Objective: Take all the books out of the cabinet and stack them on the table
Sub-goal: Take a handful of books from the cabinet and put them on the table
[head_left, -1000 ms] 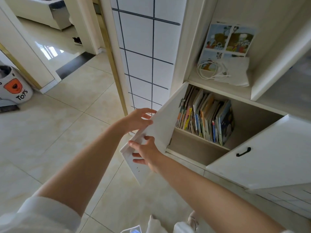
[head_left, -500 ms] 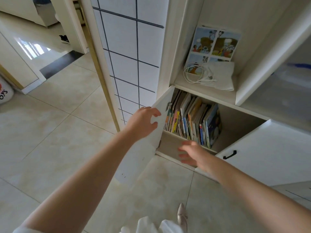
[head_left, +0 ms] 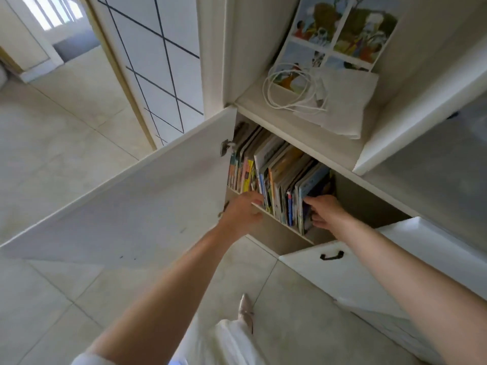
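Now both hands are inside the open cabinet [head_left: 369, 206] compartment at centre frame. The left hand [head_left: 243, 209], which half a second ago rested on the edge of the open door [head_left: 131, 206], has left it and reaches to the lower front of the row of books [head_left: 276, 180], fingers extended toward the spines; whether they touch cannot be told. The right hand [head_left: 325, 210], which earlier hovered below the shelf lip, is at the right end of the row, fingers curled round the outermost volumes, apparently gripping them, though how many it holds is not clear.

Finding: the door-opening step appears complete, since the door stands wide at left of frame with no hand on it. Extraction seems to be just beginning. All books stand upright or leaning in the compartment, packed together; none has come out, and no table is in view.

Compared with one second ago, when both hands held the door, the view has closed in on the compartment, and the toy bin seen then at far left is out of frame. On the open shelf at upper right, the coiled white cable [head_left: 292, 88] and the picture sheet [head_left: 342, 30] lie unchanged.
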